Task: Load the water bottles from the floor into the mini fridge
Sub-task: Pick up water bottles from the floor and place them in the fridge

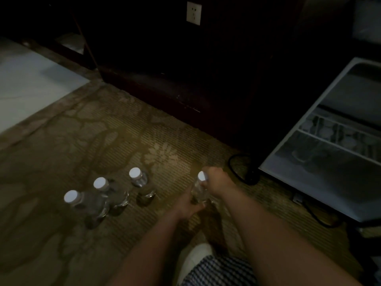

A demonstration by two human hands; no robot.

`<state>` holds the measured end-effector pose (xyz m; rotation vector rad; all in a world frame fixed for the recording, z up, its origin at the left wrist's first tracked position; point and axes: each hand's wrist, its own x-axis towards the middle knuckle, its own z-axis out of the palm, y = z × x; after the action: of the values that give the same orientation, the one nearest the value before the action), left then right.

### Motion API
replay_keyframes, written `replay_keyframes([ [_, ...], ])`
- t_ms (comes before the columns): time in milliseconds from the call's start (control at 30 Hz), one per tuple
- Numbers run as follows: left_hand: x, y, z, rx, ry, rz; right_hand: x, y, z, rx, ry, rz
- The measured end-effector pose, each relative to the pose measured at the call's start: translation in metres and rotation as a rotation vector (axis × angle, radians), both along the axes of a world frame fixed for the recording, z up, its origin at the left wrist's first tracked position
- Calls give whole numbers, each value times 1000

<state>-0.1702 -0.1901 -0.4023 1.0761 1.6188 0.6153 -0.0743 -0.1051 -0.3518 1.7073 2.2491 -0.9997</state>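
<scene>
Several clear water bottles with white caps stand on the patterned carpet. Three of them are at the left: one nearest me [82, 205], one behind it [111, 195] and one further right [142, 185]. A further bottle [199, 190] is held by both hands: my right hand [216, 180] grips its neck just under the cap, and my left hand [185, 205] wraps its lower body. The mini fridge's open door [321, 145] is at the right, with a white frame and rails on its inner side. The fridge's inside is out of view.
A dark wooden cabinet [185, 69] with a white wall socket [193, 13] runs along the back. A black cable [237, 168] loops on the carpet by the door's corner. Pale tile floor [26, 85] lies at the left. My knee in checked cloth [216, 271] is at the bottom.
</scene>
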Motion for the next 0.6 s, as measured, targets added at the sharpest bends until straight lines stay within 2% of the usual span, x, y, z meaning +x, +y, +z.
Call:
replay_keyframes([
  [200, 10, -6, 8, 20, -30, 58, 12, -5, 28, -19, 77, 85],
  [433, 28, -3, 52, 208, -37, 205, 27, -6, 90, 18, 163, 135],
  [600, 44, -3, 95, 331, 7, 188, 55, -14, 135, 91, 230, 104],
])
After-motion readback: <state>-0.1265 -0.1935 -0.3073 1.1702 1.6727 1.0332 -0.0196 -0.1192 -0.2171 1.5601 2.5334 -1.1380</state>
